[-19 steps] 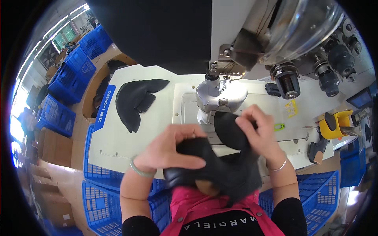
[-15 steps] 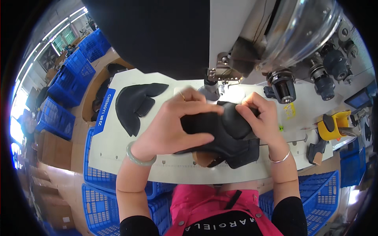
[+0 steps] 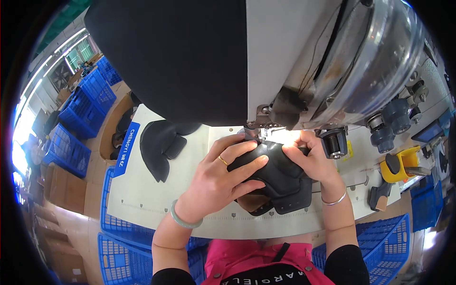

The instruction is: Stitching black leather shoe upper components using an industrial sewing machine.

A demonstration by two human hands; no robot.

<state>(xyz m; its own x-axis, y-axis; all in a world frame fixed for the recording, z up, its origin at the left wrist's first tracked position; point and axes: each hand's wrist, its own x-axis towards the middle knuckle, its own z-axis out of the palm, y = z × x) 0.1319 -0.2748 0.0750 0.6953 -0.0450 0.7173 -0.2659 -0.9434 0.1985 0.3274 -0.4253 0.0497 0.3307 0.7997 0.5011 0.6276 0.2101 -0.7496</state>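
White glare beneath the sewing machine; ceiling tubes glow; fisheye rim bends, darkens

From the head, close above, facing the worktable.

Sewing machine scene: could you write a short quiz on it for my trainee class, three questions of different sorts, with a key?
1. True or false: the right hand is held clear of the black workpiece, touching nothing on it.

2. Multiple choice: what lies on the pale table to the left of the left hand?
A) a yellow holder
B) a second black piece
C) a pair of scissors

3. Fill in the blank: the bangle on the left wrist is pale ____.

Key: 1. False; the right hand touches the black workpiece. 2. B. 3. Green.
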